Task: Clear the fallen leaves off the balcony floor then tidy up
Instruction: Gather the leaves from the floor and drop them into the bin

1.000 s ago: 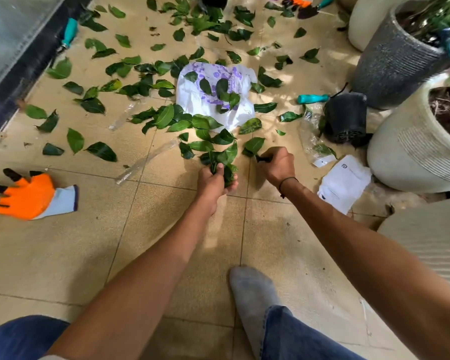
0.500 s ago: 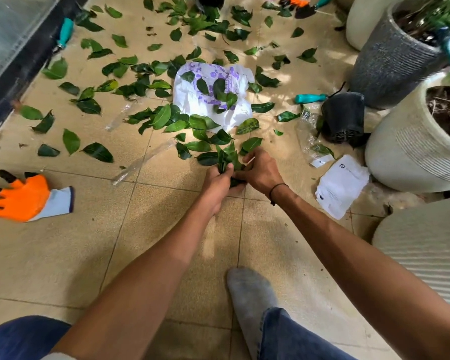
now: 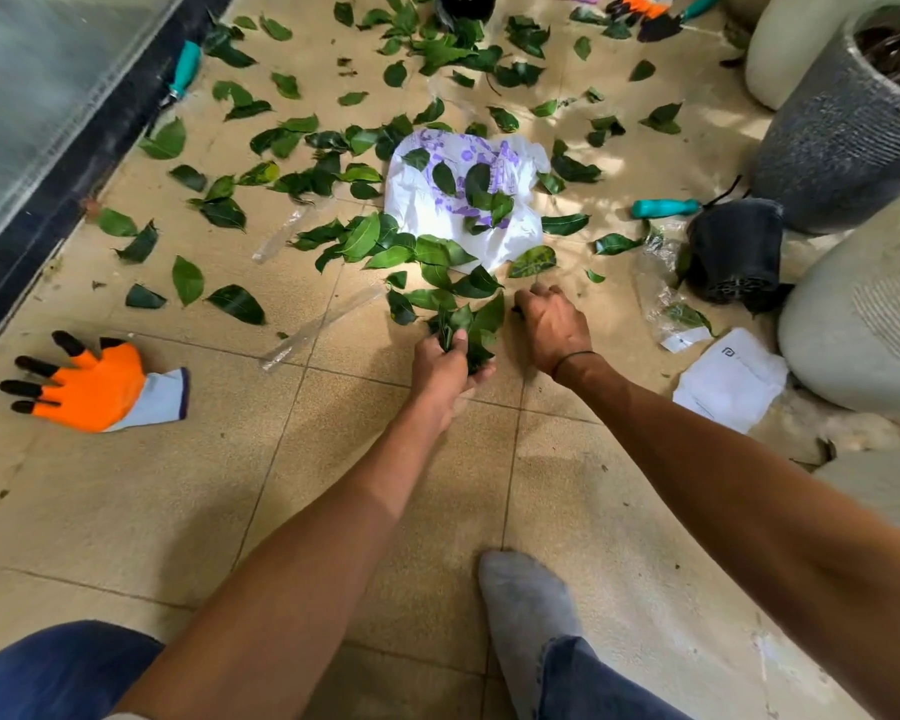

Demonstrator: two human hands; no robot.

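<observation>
At mid-floor (image 3: pixel 126 501), the left hand (image 3: pixel 445 368) grips a bunch of leaves (image 3: pixel 468 327); the right hand (image 3: pixel 554 327), fingers curled, reaches down beside it, contents indeterminable.

Beige floor tiles (image 3: pixel 126 511) with thin dark grout lines. Dark glossy green leaves (image 3: pixel 237 302), pale-veined, scattered all around a white plastic bag (image 3: pixel 427 200) printed in purple. Left of the bag: an orange glove (image 3: pixel 94 387) with black fingertips and a pale grey cuff. Right of the bag: a teal tool handle (image 3: pixel 666 207), a black nursery pot (image 3: pixel 736 252), a speckled dark grey planter (image 3: pixel 842 132), a ribbed cream planter (image 3: pixel 853 335). Grey sock (image 3: pixel 526 595), blue jeans (image 3: pixel 58 667).
</observation>
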